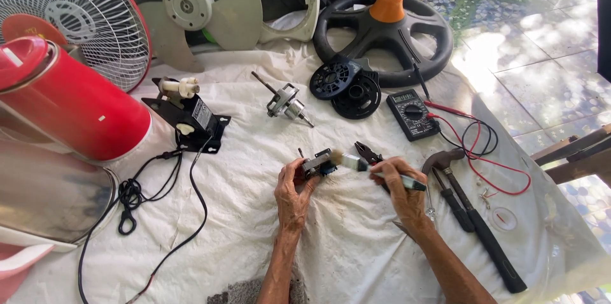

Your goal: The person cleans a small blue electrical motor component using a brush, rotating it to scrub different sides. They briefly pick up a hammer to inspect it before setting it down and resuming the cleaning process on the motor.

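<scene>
The left hand [293, 192] pinches a small, likely dense grey metal motor part [316, 164] by its rigid sides while the right hand [400, 186] grips a pale-bristled brush [356, 164].

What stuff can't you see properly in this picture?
- Small motor part, head view: the left hand covers its lower side.
- Brush: the right hand hides most of its handle.
- Pliers: mostly hidden behind the brush and right hand.
- Multimeter screen: too small to read.
- Fan guard: cut off by the top-left edge.

Multimeter [412, 113] behind hammer [474, 218]; rotor [286, 103] left of multimeter; all on cloth [344, 240].
</scene>
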